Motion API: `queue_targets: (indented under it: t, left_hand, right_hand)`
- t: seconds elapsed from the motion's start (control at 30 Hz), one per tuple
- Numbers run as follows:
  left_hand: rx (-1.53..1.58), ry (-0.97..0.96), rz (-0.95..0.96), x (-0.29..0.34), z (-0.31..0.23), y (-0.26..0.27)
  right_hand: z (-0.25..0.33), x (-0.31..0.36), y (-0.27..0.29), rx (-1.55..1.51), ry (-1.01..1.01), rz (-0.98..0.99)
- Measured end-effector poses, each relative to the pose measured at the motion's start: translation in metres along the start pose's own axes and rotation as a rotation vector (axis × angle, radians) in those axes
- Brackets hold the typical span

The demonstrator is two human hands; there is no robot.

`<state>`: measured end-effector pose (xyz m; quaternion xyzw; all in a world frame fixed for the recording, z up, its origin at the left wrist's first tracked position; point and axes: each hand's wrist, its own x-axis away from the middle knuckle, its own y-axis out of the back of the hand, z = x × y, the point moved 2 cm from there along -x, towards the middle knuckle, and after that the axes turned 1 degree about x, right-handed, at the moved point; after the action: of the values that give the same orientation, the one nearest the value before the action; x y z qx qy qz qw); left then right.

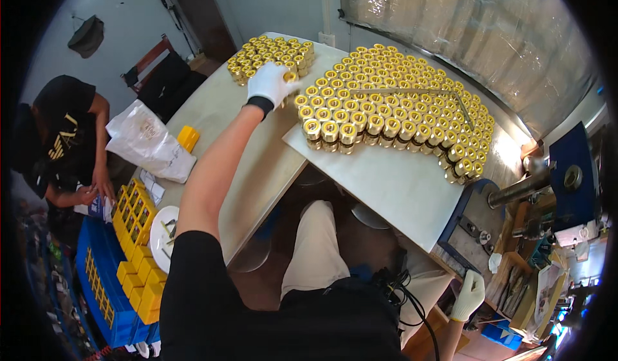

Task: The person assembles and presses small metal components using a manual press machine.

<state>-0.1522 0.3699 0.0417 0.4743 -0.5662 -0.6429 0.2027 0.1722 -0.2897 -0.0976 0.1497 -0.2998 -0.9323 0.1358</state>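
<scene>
My left hand [270,85], in a white glove, reaches over the far part of the left table. Its fingers are closed on a brass fitting [291,77], a short round piece with a hollow top. Just beyond it stands a smaller cluster of brass fittings [264,50], packed close together. To the right, a much larger block of upright brass fittings [386,103] covers much of the other tabletop. My right hand [468,296], gloved too, is low at the right beside the machine base, away from the fittings. Its fingers are curled in, with nothing visible in them.
A thin angled metal strip [402,91] lies across the large block. A drill-press-like machine [479,216] stands at the right. On the left are a white sack [151,141], yellow bins [138,213], a blue crate [103,284] and a white plate [161,235]. A person [64,142] sits there.
</scene>
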Motion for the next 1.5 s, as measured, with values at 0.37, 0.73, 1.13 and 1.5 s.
queue_targets:
  t: [0.37, 0.73, 1.13, 1.5]
  left_hand:
    - [0.011, -0.005, 0.153, -0.167, -0.072, -0.074]
    - [-0.124, 0.074, 0.214, -0.183, -0.079, -0.114]
    - [0.145, -0.016, -0.012, -0.172, -0.043, -0.051]
    - [0.41, -0.291, -0.356, 0.125, -0.074, 0.013]
  right_hand:
    - [0.015, 0.002, -0.008, 0.118, -0.043, -0.08]
    - [0.007, 0.003, -0.011, 0.089, -0.101, -0.079]
    - [0.017, 0.002, -0.011, 0.113, 0.0, -0.078]
    - [0.021, 0.006, -0.014, 0.068, 0.043, -0.134]
